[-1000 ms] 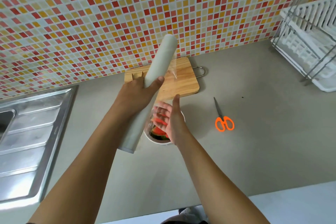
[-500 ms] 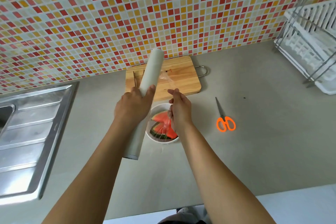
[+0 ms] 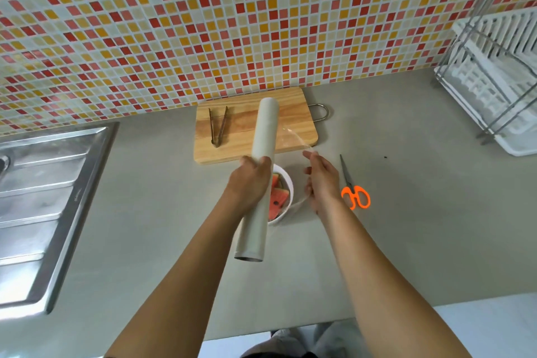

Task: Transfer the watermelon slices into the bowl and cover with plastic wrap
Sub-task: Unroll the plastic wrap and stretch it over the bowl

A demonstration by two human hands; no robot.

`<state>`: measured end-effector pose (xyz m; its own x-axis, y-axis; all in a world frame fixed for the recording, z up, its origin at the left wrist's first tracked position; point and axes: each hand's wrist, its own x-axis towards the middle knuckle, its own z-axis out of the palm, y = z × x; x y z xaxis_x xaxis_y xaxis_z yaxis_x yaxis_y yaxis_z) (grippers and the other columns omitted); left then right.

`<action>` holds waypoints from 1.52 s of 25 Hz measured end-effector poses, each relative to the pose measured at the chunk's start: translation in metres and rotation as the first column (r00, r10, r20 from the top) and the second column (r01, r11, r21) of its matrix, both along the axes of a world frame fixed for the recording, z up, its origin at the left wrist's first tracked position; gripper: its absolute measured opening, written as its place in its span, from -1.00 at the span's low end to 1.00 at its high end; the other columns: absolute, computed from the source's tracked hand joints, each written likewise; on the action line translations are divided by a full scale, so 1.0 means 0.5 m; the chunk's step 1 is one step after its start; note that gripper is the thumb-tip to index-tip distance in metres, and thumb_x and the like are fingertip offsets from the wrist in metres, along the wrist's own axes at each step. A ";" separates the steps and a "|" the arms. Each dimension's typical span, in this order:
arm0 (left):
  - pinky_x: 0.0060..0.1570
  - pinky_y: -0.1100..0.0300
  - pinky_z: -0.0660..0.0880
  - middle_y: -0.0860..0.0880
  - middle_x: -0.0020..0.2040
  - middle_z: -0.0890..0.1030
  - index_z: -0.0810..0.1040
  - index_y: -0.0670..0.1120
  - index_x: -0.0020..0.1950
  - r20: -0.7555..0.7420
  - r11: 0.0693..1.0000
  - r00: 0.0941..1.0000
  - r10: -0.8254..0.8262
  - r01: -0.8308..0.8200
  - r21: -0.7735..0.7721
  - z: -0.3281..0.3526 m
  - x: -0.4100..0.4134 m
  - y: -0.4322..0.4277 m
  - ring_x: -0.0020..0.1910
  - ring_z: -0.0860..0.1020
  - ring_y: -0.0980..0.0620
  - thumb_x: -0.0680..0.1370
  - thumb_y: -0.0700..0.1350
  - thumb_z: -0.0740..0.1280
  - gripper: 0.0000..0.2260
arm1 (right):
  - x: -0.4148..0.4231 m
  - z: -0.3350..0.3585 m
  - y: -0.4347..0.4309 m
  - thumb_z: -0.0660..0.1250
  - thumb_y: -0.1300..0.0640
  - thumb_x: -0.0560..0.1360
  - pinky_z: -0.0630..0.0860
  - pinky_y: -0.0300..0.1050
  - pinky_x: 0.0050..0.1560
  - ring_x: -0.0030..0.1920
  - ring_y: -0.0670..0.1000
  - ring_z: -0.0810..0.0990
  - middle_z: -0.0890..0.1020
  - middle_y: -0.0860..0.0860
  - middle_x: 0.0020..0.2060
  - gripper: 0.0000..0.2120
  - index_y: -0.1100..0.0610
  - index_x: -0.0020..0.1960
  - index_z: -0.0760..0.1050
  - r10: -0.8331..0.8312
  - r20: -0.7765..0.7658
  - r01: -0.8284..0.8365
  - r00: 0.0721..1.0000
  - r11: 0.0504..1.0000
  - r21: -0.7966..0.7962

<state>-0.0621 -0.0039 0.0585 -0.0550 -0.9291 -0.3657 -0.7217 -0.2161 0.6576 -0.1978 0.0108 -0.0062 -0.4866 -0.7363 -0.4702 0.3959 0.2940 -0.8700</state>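
A white bowl (image 3: pixel 288 183) holding red watermelon slices (image 3: pixel 278 198) stands on the grey counter in front of the cutting board. My left hand (image 3: pixel 250 180) grips a long roll of plastic wrap (image 3: pixel 260 171), held above the bowl's left side and partly hiding it. A clear sheet of film (image 3: pixel 293 139) stretches from the roll to the right. My right hand (image 3: pixel 321 180) pinches the film's free edge to the right of the bowl.
A wooden cutting board (image 3: pixel 252 125) with metal tongs (image 3: pixel 218 128) lies behind the bowl by the tiled wall. Orange-handled scissors (image 3: pixel 353 186) lie just right of my right hand. A steel sink (image 3: pixel 43 192) is at left, a white dish rack (image 3: pixel 499 81) at far right.
The roll has tilted down and moved lower over the bowl. My right hand has pulled the film out to the right, away from the roll.
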 end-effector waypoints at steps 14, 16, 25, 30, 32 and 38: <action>-0.17 -0.01 0.43 -0.22 -0.06 0.55 0.20 -0.13 0.02 0.236 0.961 0.959 0.155 -0.091 -0.262 -0.066 0.023 0.034 -0.11 0.54 -0.27 0.55 0.17 0.19 -0.62 | 0.025 -0.132 -0.019 0.23 -0.06 0.51 0.37 -0.06 -0.25 -0.30 0.00 0.44 0.55 0.07 -0.36 -0.69 0.17 -0.10 0.59 0.146 -0.252 -0.139 0.957 0.989 0.043; -0.05 -0.08 0.47 -0.24 -0.02 0.54 0.23 -0.17 0.05 0.199 0.963 0.966 0.168 -0.117 -0.242 -0.066 0.024 0.039 -0.05 0.54 -0.29 0.55 0.17 0.19 -0.59 | 0.027 -0.142 -0.022 0.25 -0.05 0.50 0.47 0.01 -0.17 -0.23 0.00 0.51 0.65 0.20 -0.23 -0.70 0.16 -0.14 0.59 0.146 -0.242 -0.142 0.959 0.989 0.033; -0.02 -0.01 0.43 -0.18 0.02 0.51 0.39 -0.19 0.08 0.179 0.980 0.970 0.163 -0.138 -0.144 -0.051 0.054 0.017 -0.03 0.49 -0.19 0.54 0.18 0.15 -0.58 | 0.029 -0.156 -0.024 0.22 -0.01 0.53 0.45 -0.07 -0.16 -0.25 -0.03 0.50 0.63 0.14 -0.31 -0.68 0.17 -0.22 0.58 0.174 -0.349 -0.176 0.921 0.984 0.025; -0.12 0.04 0.39 -0.16 -0.02 0.50 0.29 -0.13 0.04 0.129 0.975 0.973 0.189 -0.171 -0.142 -0.056 0.072 0.018 -0.09 0.48 -0.17 0.51 0.23 0.19 -0.58 | 0.024 -0.154 -0.021 0.22 -0.02 0.53 0.51 -0.03 -0.09 -0.22 -0.03 0.54 0.67 0.12 -0.25 -0.70 0.16 -0.17 0.60 0.188 -0.348 -0.188 0.919 0.982 0.034; -0.14 0.06 0.37 -0.13 -0.06 0.49 0.31 -0.13 0.07 0.135 0.972 0.971 0.197 -0.176 -0.154 -0.058 0.081 0.022 -0.13 0.45 -0.14 0.51 0.25 0.18 -0.55 | 0.022 -0.154 -0.021 0.21 -0.03 0.53 0.52 -0.02 -0.09 -0.22 -0.02 0.54 0.67 0.17 -0.22 -0.68 0.17 -0.16 0.59 0.190 -0.370 -0.191 0.909 0.981 0.036; -0.17 0.10 0.38 -0.11 -0.07 0.52 0.41 -0.10 0.00 0.050 0.978 0.977 0.207 -0.206 -0.028 -0.062 0.106 0.020 -0.13 0.50 -0.10 0.55 0.23 0.08 -0.60 | 0.021 -0.151 -0.023 0.22 -0.01 0.52 0.52 -0.03 -0.10 -0.23 -0.04 0.54 0.68 0.18 -0.21 -0.70 0.17 -0.16 0.60 0.169 -0.388 -0.171 0.906 0.985 0.031</action>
<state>-0.0092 0.0063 0.0273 0.1578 -0.9266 -0.3414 -0.6967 -0.3495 0.6265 -0.1874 -0.0005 -0.0820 -0.4974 -0.8254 -0.2671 -0.0289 0.3234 -0.9458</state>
